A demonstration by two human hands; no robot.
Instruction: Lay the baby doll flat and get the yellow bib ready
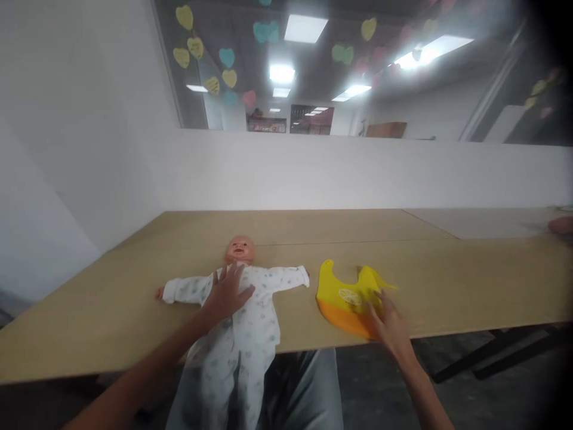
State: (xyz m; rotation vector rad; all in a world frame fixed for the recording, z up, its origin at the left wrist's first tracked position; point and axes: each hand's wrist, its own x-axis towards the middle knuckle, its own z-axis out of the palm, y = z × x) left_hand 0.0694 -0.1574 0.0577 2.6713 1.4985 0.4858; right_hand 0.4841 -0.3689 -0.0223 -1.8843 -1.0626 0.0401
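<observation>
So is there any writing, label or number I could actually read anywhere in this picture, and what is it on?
No text here can be read.
Bib, under the right hand: a white lemon-slice drawing, no words.
Doll's sleepsuit, under the left hand: a small pale pattern, no letters.
Heart-shaped paper notes on the glass: some may carry writing, too blurred to tell.
Far sign behind the glass: too small and blurred.

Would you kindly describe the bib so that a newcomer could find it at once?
Start at the long wooden table and go to its near edge, right of the baby doll. There the bib lies flat under the right hand. It alone is bright yellow and orange, with a lemon-slice print.
</observation>
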